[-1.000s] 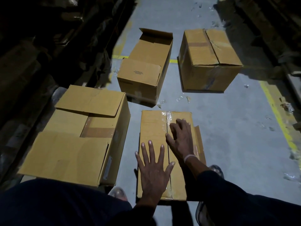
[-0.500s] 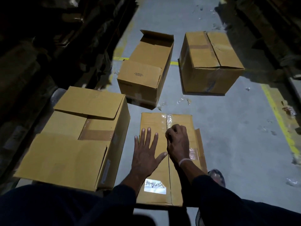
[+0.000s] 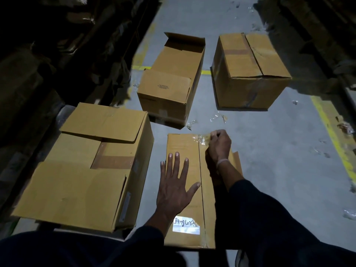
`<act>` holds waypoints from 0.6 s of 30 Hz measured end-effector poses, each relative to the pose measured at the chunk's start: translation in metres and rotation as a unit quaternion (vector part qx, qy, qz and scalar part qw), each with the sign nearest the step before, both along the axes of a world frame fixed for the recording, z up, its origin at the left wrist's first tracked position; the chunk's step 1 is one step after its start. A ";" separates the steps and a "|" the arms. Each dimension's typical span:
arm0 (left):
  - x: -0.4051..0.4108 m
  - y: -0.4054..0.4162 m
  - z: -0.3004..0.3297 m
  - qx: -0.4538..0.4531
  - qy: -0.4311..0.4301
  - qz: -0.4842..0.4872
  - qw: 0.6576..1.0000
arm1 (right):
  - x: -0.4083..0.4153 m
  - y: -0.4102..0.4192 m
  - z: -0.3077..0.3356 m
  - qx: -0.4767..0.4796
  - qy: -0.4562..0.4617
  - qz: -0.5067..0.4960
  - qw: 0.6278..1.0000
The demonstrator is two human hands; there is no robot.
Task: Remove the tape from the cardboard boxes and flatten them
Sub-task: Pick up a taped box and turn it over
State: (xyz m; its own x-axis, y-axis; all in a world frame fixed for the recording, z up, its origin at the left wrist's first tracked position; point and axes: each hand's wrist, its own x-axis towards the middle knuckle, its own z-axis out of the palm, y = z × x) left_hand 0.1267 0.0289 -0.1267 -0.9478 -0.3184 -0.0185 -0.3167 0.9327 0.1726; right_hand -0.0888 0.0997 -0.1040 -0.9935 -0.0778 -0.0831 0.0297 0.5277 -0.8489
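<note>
A narrow cardboard box (image 3: 183,147) lies on the floor right in front of me, its top seam running away from me. My left hand (image 3: 176,184) presses flat on its left flap, fingers spread. At the far end of the seam my right hand (image 3: 218,146) pinches a crumpled strip of clear tape (image 3: 202,139). A white handwritten label (image 3: 185,226) is stuck near the box's close end.
A large box (image 3: 81,170) with loose flaps and brown tape sits to the left. Farther back stand an open box (image 3: 173,81) and a closed box (image 3: 248,72). Scraps of clear tape (image 3: 217,118) litter the grey floor. Dark shelving lines both sides; yellow floor lines run right.
My right hand has moved along the seam to the far end, pulling the clear tape up with it. My left hand slid forward on the left flap, uncovering the white label.
</note>
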 end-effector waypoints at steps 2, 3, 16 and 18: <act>0.000 0.000 0.000 0.005 0.003 0.000 1.000 | -0.015 -0.001 0.003 -0.119 -0.073 -0.080 0.987; 0.000 0.000 -0.001 0.008 0.005 0.001 1.000 | -0.020 -0.001 0.001 -0.163 -0.105 -0.112 0.975; 0.001 0.002 0.005 0.012 0.005 0.006 1.000 | -0.035 0.012 0.009 -0.131 -0.135 0.023 0.982; 0.001 0.002 0.008 -0.002 0.005 -0.016 1.000 | -0.039 0.012 0.014 -0.042 -0.082 0.122 0.988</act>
State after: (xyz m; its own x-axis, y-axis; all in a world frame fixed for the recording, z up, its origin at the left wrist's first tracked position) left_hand 0.1275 0.0314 -0.1182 -0.9575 -0.2883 -0.0084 -0.2854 0.9430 0.1713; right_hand -0.1278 0.1121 -0.0898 -0.9176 -0.3279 -0.2247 0.0510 0.4637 -0.8845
